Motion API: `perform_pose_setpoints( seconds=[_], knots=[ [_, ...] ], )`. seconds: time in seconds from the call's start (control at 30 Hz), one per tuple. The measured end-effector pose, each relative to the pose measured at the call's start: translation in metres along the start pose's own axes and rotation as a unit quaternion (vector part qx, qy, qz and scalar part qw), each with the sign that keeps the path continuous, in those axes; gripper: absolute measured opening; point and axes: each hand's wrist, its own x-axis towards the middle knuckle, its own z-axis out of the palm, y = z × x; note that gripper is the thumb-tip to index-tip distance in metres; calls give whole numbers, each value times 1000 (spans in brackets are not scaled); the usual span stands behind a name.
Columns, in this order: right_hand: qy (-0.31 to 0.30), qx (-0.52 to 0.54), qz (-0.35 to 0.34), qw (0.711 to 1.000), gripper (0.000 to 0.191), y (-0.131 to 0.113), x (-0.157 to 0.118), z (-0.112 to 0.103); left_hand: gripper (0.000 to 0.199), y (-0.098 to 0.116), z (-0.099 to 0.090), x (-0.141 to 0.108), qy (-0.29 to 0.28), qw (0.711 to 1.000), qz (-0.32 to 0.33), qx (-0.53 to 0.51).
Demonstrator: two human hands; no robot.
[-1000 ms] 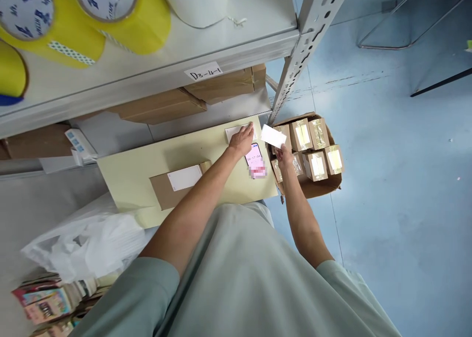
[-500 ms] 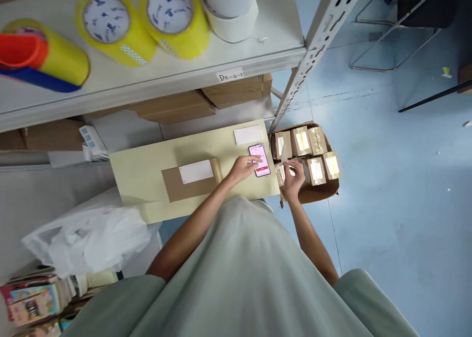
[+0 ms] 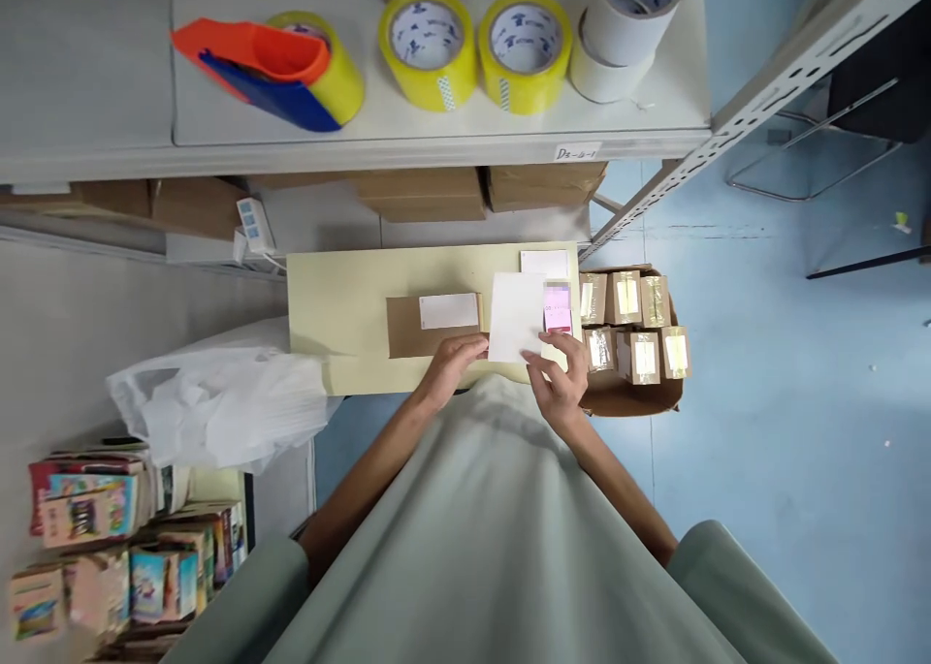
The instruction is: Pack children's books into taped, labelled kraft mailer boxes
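A blank white sheet (image 3: 516,313) is held up over the pale yellow table (image 3: 338,300), partly covering a phone (image 3: 558,307) with a lit pink screen. My right hand (image 3: 560,378) pinches the sheet's lower right corner. At its lower left edge, my left hand (image 3: 452,365) has its fingers together against the paper. Left of the sheet lies a flat brown cardboard package (image 3: 407,330) with a white label (image 3: 449,310). Another white paper (image 3: 544,263) rests at the table's far right, behind the sheet.
An open carton (image 3: 629,402) of small taped boxes stands right of the table. Above the far edge runs a shelf (image 3: 465,150) with yellow tape rolls (image 3: 525,48). White plastic bags (image 3: 225,402) and stacked books (image 3: 94,509) are at left.
My left hand has left the phone and moved to the sheet's left edge. My right hand has brought the sheet from above the carton to over the table. The view has shifted and levelled.
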Motion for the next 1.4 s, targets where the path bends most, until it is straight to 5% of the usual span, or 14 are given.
perform_pose_setpoints(
  seconds=[0.1,0.23,0.3,0.4,0.53,0.77,0.93,1.0,1.13,1.4],
  knots=[
    [-28,0,11,1000,23,-26,5,7,33,12,-21,-20,36,998,38,37],
    [-127,157,65,977,100,-63,25,21,34,29,-58,-37,57,992,87,66],
    [-190,267,99,939,112,-79,36,27,35,36,-77,-44,41,991,97,81],
    [-262,326,145,896,88,-104,49,34,32,45,-104,-51,-13,990,107,94],
    [-267,286,163,906,58,-137,60,40,25,50,-136,-57,-50,988,121,83],
    [-280,267,158,909,98,-167,67,56,28,47,-183,-63,-18,985,157,62],
    [-228,278,196,913,57,-184,71,70,47,59,-191,-72,16,964,243,111],
    [-226,289,232,901,49,-193,74,75,41,63,-192,-74,23,950,278,143],
    [-263,264,297,879,66,-212,83,76,27,67,-197,-74,52,932,307,188],
    [-289,262,313,866,73,-221,94,67,35,68,-191,-79,33,957,257,131]
  ],
)
